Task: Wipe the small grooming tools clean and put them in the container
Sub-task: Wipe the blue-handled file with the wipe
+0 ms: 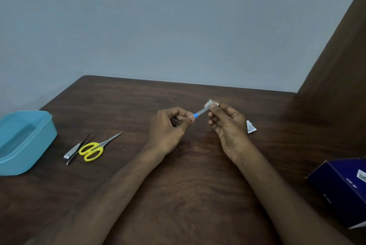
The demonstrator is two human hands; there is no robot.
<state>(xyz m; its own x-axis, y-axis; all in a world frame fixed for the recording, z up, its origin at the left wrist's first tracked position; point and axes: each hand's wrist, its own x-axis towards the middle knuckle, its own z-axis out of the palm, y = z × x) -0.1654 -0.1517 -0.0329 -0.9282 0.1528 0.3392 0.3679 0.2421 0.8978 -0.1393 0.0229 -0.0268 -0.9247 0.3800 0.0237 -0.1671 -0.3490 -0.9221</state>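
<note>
Above the middle of the brown table, my left hand (pixel 170 126) pinches the blue end of a slim metal nail file (pixel 201 111). My right hand (pixel 227 124) pinches a small white wipe (pixel 211 103) around the file's far tip. To the left lie yellow-handled scissors (pixel 95 148), dark tweezers (pixel 81 146) and a silver nail clipper (pixel 72 150), close together. The open light-blue container (pixel 37 145) stands at the table's left edge; I see nothing inside it.
A torn white wipe sachet (pixel 250 127) lies just right of my right hand. A dark blue box (pixel 340 183) sits at the right edge. A brown panel (pixel 340 47) rises at the far right. The table (pixel 178 185) meets a grey wall behind.
</note>
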